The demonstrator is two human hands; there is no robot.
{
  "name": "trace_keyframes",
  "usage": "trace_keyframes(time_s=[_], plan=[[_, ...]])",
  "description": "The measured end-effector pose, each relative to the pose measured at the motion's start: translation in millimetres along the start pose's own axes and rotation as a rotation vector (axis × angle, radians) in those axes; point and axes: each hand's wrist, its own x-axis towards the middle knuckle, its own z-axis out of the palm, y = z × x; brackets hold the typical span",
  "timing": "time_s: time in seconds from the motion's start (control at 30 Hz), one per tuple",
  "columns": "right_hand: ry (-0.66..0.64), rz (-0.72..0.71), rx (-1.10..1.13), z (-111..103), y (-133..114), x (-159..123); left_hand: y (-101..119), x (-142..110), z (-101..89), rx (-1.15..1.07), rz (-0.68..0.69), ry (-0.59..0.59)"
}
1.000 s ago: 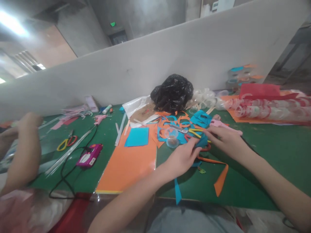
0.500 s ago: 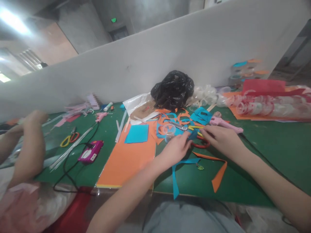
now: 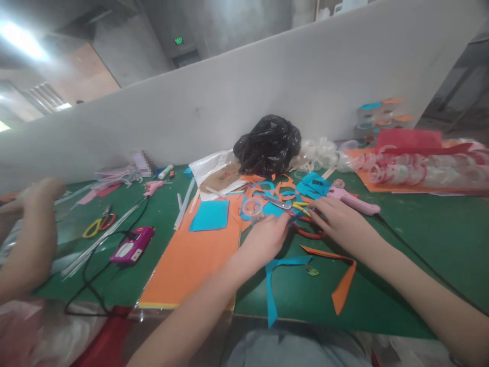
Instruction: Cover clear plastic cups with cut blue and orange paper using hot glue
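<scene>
My left hand (image 3: 269, 237) is closed, its fingertips pinching a small piece of blue paper (image 3: 296, 218). At the other end of that piece, my right hand (image 3: 336, 216) has its thumb and fingers pressed together on it. The paper's exact shape is blurred and partly covered by the fingers. Scissors (image 3: 309, 235) with red and yellow handles lie on the table just behind and below the paper, blades toward the left. A clear plastic cup (image 3: 252, 208) is beyond my left hand. Cut strips of blue paper (image 3: 271, 293) and orange paper (image 3: 344, 285) lie in front of me.
A pink glue gun (image 3: 353, 201) with a cord lies right of my right hand. Blue squares (image 3: 210, 215) rest on orange sheets (image 3: 191, 270). Behind are paper scraps, a black plastic bag (image 3: 269, 145) and rows of cups (image 3: 428, 173). At left, another person's arm (image 3: 38, 234) reaches over the table.
Both hands have shifted slightly left in the picture together with the whole scene. The blue paper piece sits lower between the fingers, and more of the scissors' red handle shows.
</scene>
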Motion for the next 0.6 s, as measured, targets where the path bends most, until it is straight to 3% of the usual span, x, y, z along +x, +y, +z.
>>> trace_keyframes(time_s=[0.17,0.4,0.47,0.6], plan=[[-0.127,-0.134,-0.22,4.0,4.5,0.3,-5.0,-0.5,-1.7,0.045,0.05,0.001],[-0.327,0.0,-0.261,13.8,2.5,14.3,-2.0,-0.2,0.7,0.122,0.058,0.019],[-0.376,0.053,-0.245,12.6,-2.0,21.5,1.6,-1.0,1.1,0.12,0.068,0.072],[-0.507,0.253,-0.17,6.8,-14.2,35.4,7.6,-2.8,2.3,0.052,0.159,0.298]])
